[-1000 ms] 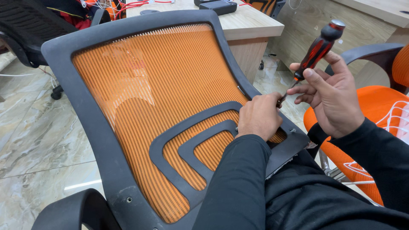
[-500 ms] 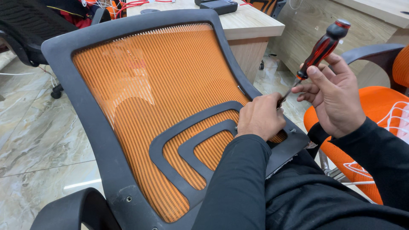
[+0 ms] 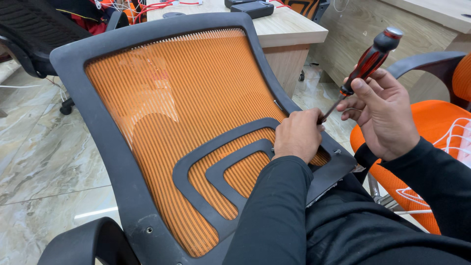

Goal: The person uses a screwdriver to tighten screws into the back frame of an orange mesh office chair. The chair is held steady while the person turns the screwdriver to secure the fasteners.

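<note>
An orange mesh chair back in a dark grey plastic frame lies tilted across my lap. My left hand is closed in a fist on the frame's right edge, pinching something small that I cannot make out, right at the screwdriver's tip. My right hand grips a red-and-black screwdriver by the lower handle. Its shaft slants down-left toward my left hand's fingers. Both arms wear black sleeves.
A wooden desk with black devices stands behind the chair back. An orange chair seat with a grey armrest sits at the right. A black armrest rises at the bottom left, and a black office chair stands on the marble floor at the top left.
The right hand has shifted slightly on the screwdriver, which stands a little more upright. The left hand and the chair back stay in place.
</note>
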